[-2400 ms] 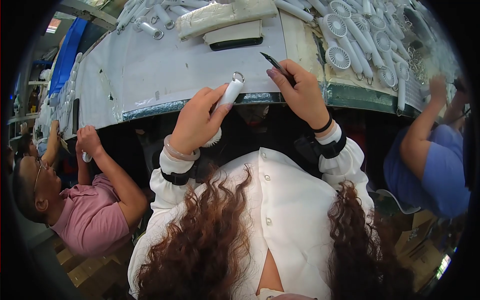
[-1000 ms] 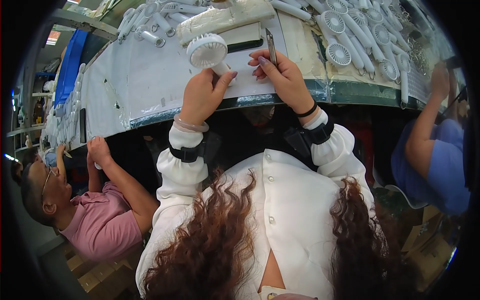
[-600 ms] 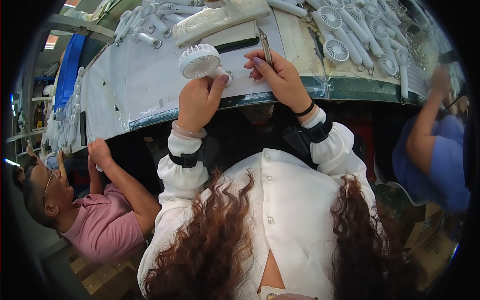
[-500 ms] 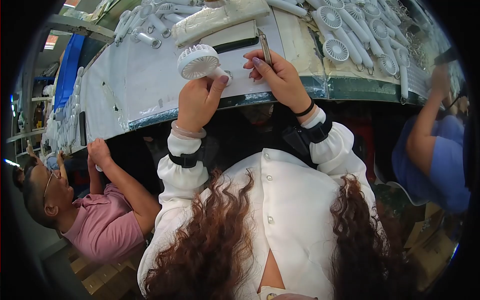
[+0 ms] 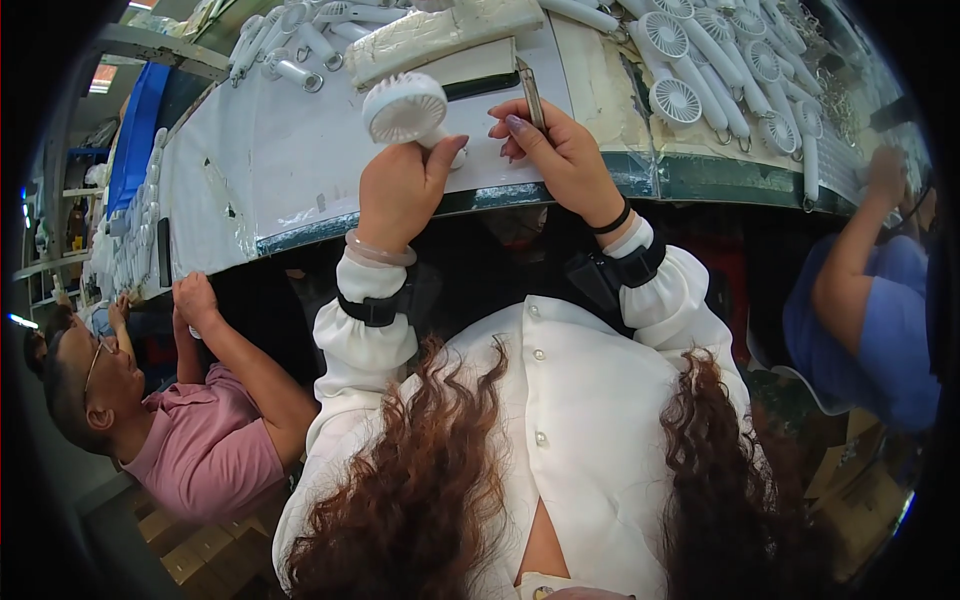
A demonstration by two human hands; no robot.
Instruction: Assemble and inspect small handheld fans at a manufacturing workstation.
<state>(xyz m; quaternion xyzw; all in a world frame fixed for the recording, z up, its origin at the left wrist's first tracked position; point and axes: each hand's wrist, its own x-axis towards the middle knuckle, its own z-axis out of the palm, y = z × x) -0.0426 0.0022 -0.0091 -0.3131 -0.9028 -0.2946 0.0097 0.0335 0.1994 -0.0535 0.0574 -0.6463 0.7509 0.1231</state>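
Fan work at the table [image 5: 300,150], one unit in hand. I am seeing the left hand [image 5: 400,190] gripping a small white handheld fan [image 5: 405,107] by its handle, fingers wrapped closed around it, the round grille head standing up just past the fingertips and tilted toward the table. The right hand [image 5: 560,160] is pinching a slim dark tool [image 5: 531,92], fingers narrow around its shaft, tip pointing away from the wrist and standing just beside the fan's handle end, not clearly touching it.

Progress, as I judge it: this fan is mid-operation, neither set down nor joined to a pile. White fans [image 5: 720,70] are lying in a spread beyond and to the right of the right-hand fingers, and another batch [image 5: 290,45] is lying beyond and left of the left-hand fingers. Which pile is finished and which is waiting, I cannot tell.

Counts: one fan held, one tool. Right spread is showing roughly eight to ten grille heads, overlapping, so not exact. Left batch, about five, partly cut off. One flat dark-edged block [image 5: 470,75] with a wrapped pale bundle [image 5: 440,30] is lying just past the fan. Two other people are working alongside, one in pink [image 5: 200,440], one in blue [image 5: 870,310].
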